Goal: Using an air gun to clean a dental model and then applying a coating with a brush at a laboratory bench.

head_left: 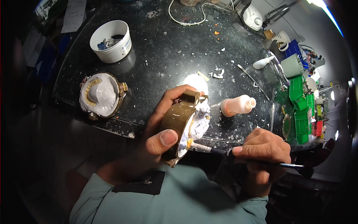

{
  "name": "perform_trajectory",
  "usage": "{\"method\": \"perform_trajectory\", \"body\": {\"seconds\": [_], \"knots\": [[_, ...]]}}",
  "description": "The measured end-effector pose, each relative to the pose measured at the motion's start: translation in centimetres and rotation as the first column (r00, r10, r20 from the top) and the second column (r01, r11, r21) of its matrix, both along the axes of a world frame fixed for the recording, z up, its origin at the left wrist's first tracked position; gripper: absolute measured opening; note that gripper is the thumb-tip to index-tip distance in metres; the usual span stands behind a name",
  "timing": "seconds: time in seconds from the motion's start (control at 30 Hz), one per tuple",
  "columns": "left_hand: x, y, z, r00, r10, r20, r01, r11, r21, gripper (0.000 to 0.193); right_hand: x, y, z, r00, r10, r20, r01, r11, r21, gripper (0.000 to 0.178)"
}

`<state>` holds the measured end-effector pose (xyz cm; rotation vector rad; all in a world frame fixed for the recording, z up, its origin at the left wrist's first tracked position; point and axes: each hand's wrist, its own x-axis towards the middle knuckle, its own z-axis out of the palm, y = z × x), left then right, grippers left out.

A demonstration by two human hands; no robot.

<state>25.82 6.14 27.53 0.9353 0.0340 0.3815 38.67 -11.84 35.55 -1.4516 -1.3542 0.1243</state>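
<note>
My left hand [158,130] is closed around a brass-coloured denture flask half [176,120], tilted on its side near the table's front edge. White plaster [200,123] fills its face, with yellowish spots along the rim. In my right hand [264,151], a thin brush [209,148] is pinched by its dark handle, its tip touching the plaster's lower edge. A bottle [238,105] with pinkish contents stands just beyond, on the right. At the left, another flask half [102,94] lies flat, a row of teeth set in its plaster.
A white tub [112,42] holding small tools stands at the back left of the black table [167,48]. Plaster crumbs and a thin tool [253,82] lie about. A white squeeze bottle [263,62] and green bins [301,108] are on the right. A white cable [186,23] curls at the back.
</note>
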Motion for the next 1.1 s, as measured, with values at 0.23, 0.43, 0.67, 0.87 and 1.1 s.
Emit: {"method": "perform_trajectory", "body": {"seconds": [0.23,0.43,0.67,0.87,1.1], "knots": [[-0.4,0.0,-0.1,0.999,-0.002,0.048,0.004,1.000,-0.028,0.093,0.4,-0.3,0.1,0.997,-0.058,0.049,0.059,0.998,-0.017,0.063],[-0.1,0.1,-0.1,0.994,-0.006,0.111,0.008,1.000,-0.018,0.092,0.8,-0.5,0.1,0.987,-0.121,0.110,0.128,0.990,-0.059,0.044],[0.3,0.3,1.1,1.000,0.019,0.011,-0.015,0.963,-0.270,0.099,0.3,-0.1,-0.4,0.999,0.027,0.024,-0.027,0.999,-0.020,0.037],[0.6,0.2,1.2,0.996,0.087,0.033,-0.074,0.953,-0.294,0.096,-0.5,-0.3,-0.4,0.984,0.054,0.171,-0.029,0.989,-0.144,0.052],[0.9,0.6,0.4,0.985,0.149,0.091,-0.114,0.944,-0.309,0.098,-1.3,0.1,-0.6,0.975,0.000,0.221,0.027,0.993,-0.118,0.039]]}}
